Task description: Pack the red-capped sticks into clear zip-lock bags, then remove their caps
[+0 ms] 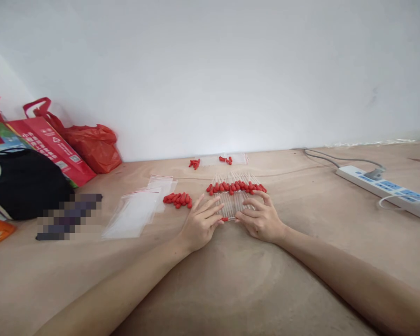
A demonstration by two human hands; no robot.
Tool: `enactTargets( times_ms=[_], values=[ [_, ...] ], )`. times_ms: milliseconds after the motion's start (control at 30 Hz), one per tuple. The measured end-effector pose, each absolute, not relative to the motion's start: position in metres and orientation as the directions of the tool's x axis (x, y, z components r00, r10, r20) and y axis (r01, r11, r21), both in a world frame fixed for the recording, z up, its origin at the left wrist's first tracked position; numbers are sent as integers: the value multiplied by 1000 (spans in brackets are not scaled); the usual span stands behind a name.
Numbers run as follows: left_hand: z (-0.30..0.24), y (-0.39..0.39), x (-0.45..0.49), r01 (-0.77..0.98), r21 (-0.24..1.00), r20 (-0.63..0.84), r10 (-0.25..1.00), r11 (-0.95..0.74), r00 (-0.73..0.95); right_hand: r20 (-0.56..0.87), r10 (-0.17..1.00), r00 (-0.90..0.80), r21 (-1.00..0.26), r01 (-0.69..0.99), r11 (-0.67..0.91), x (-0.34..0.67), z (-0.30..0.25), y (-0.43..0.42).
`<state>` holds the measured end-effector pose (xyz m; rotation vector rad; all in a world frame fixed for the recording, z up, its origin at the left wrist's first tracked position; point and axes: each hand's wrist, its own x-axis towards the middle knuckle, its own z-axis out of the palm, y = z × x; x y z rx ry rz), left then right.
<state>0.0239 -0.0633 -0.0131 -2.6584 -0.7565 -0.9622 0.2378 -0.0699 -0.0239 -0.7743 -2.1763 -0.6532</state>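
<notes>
Between my two hands, a red rubber bulb [225,219] lines up with a thin clear tube [232,218] lying crosswise. My left hand [202,223] pinches at the bulb end from the left. On the other side, my right hand [261,218] has thumb and fingers closed at the tube's right end. Just beyond the fingers lies a row of bare clear tubes [232,201]. Farther back are several droppers [236,186] with red bulbs towards me and clear stems pointing away. A pile of loose red bulbs [178,199] sits left of my left hand.
Clear zip bags [131,212] lie on the wooden table at left. More red bulbs [195,164] and clear bags [212,160] are near the wall. Red bags [94,144] and a black bag [28,182] stand far left. A power strip [388,189] with cables lies right.
</notes>
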Motion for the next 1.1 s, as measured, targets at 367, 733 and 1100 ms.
enactTargets(
  times_ms=[367,733,1100],
  values=[
    [-14,-65,24,513,21,622,413,-858,665,786,265,-559,237,669,705,237,-21,-70],
    [-14,-67,25,491,22,631,393,-871,669,784,290,-549,208,672,710,239,-23,-71],
    [-16,-65,8,548,118,692,464,-828,553,769,476,-427,37,772,634,253,-26,-67]
  ],
)
